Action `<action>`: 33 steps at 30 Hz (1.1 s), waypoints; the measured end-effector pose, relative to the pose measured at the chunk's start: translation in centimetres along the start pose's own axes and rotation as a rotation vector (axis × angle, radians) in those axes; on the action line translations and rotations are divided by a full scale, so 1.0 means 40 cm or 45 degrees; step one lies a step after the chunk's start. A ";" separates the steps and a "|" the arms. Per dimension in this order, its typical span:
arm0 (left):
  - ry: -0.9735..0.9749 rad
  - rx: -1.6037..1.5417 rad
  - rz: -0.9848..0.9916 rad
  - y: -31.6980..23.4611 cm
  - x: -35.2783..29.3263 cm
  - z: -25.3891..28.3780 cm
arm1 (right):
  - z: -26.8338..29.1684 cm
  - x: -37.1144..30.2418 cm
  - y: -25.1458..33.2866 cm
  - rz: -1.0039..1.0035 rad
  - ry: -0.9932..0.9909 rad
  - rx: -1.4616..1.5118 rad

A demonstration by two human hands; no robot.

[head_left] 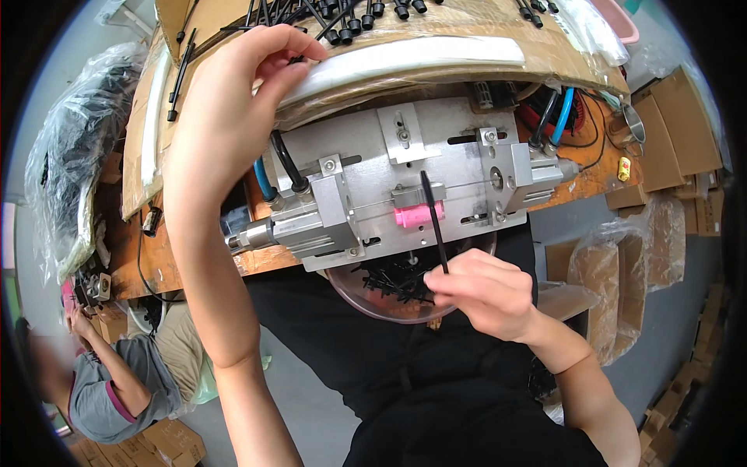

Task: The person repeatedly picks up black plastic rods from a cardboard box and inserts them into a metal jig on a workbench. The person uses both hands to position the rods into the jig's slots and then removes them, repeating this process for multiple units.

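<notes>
Cartons of brown cardboard (685, 124) are heaped near the orange wooden table (134, 263); over its silver metal fixture (375, 165), a slim black rod (435, 222) is gripped by the right hand (489, 296) — hold of the left hand (233, 101) unclear.

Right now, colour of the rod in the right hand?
Black; the rod shows best in the head view.

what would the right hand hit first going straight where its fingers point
Likely the black pieces in the clear bowl, left of the right hand in the picture; depth is unclear, so it may pass above.
</notes>
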State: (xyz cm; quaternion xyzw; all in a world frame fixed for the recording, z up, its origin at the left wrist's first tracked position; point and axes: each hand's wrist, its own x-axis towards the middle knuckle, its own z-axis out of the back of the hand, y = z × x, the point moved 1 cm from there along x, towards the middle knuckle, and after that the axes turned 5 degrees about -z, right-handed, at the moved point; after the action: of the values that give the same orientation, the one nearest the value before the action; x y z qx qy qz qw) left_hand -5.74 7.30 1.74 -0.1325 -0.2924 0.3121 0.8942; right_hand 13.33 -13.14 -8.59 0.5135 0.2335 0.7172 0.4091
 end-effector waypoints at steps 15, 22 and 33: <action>0.020 0.283 0.083 -0.293 -0.312 -0.314 | 0.050 -0.017 0.046 -0.195 -0.023 1.120; 0.062 0.301 0.100 -0.292 -0.303 -0.323 | 0.065 -0.010 0.064 -0.217 -0.038 1.130; -0.054 -0.714 0.231 -0.301 -0.275 -0.210 | 0.066 -0.005 0.079 -0.135 0.056 0.837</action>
State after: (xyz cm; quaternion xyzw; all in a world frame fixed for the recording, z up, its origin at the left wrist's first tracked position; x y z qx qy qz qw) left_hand -1.84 -9.41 -4.72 -0.3936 -0.3729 0.3004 0.7847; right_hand 14.69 -15.29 -5.36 0.5894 0.4877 0.5921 0.2532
